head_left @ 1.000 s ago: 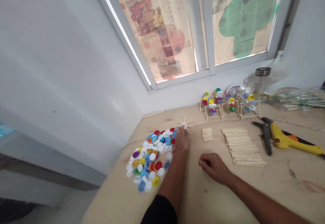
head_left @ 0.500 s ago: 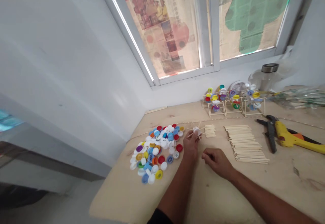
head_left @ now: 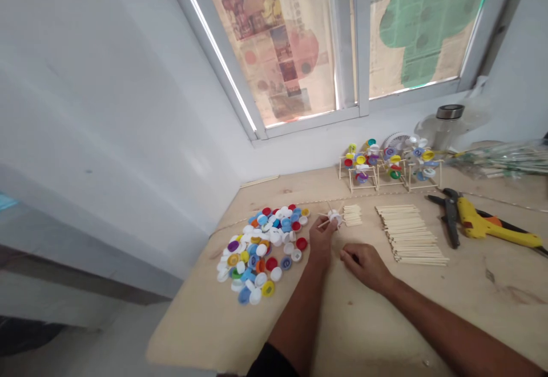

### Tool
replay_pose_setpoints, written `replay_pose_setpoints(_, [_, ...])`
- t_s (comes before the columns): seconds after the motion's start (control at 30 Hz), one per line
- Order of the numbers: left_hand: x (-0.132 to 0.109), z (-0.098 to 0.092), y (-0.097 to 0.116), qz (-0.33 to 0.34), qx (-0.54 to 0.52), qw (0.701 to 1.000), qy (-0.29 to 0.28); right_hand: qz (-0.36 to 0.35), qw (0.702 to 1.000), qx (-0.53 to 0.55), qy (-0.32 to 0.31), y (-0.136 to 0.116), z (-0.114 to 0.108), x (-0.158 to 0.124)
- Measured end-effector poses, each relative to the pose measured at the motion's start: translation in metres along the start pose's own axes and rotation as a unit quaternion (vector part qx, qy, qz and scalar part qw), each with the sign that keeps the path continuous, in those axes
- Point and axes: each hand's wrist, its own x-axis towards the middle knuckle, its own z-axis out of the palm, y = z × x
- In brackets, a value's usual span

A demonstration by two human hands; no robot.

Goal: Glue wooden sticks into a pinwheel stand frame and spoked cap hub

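Observation:
My left hand point(head_left: 320, 246) is closed, pinching a white bottle cap point(head_left: 335, 217) with thin wooden sticks standing out around it like spokes. Just below and to the right, my right hand point(head_left: 367, 267) has its fingers curled together; whatever may be in them is hidden. Close beside the spoked cap lies a small stack of short sticks point(head_left: 352, 215). Left of my left hand spreads a pile of coloured bottle caps point(head_left: 271, 264). Longer sticks point(head_left: 411, 237) lie in a row on the right of my right hand.
Pliers-like cutters point(head_left: 449, 217) and a yellow glue gun point(head_left: 479, 223) lie at the right of the wooden table point(head_left: 363, 331). Several small cap wheels on stick frames point(head_left: 391, 166) stand at the back, near a lidded bottle point(head_left: 447, 126) and plastic-wrapped bundles point(head_left: 509, 159).
The spoked cap has turned a little in my left hand, its sticks now pointing differently. My right hand stays curled in nearly the same spot. The camera view has shifted slightly.

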Motion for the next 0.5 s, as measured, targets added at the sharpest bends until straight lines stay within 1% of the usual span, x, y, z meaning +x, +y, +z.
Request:
replay_pose_setpoints(0.33, [-0.0024, 0.0005, 0.0024, 0.006, 0.002, 1.0, -0.021, -0.012, 0.999, -0.034, 0.015, 0.0005, 0.0051, 0.0013])
replay_pose_setpoints(0.5, [-0.0003, -0.0019, 0.0016, -0.007, 0.014, 1.0, -0.025, -0.018, 0.999, -0.041, 0.021, -0.0006, 0.0056, 0.0008])
